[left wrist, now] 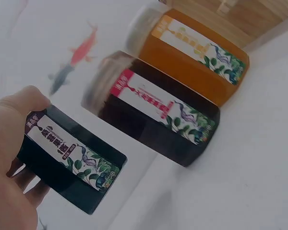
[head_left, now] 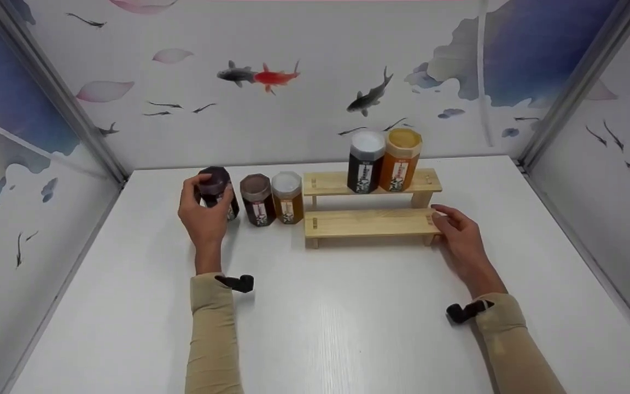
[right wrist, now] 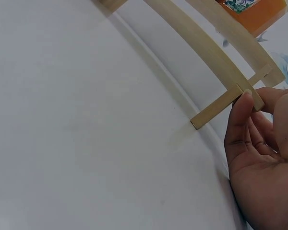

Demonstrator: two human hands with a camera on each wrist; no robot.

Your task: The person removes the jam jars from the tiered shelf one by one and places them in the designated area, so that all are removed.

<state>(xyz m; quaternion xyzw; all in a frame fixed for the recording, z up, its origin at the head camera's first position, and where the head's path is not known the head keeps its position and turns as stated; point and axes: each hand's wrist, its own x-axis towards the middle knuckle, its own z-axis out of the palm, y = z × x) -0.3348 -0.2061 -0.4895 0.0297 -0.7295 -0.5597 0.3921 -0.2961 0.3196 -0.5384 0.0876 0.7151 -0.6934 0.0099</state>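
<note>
My left hand (head_left: 204, 214) grips a dark purple jar (left wrist: 74, 160) around its lid end, thumb on one side and fingers on the other. Beside it stand a dark red-brown jar (head_left: 258, 203) and an amber jar (head_left: 287, 200), both with labels facing front. Whether the held jar touches the table cannot be told. At the other side, my right hand (head_left: 461, 236) pinches the right end of the lower step of a two-step wooden rack (head_left: 367, 224). On the upper step sit a dark jar with a white lid (head_left: 364, 167) and an orange jar (head_left: 401, 164), side by side.
The rack and jars are on a white table (head_left: 326, 317). A white panel with painted fish (head_left: 315, 109) rises behind it, and side panels flank it. The amber jar stands close to the rack's left end.
</note>
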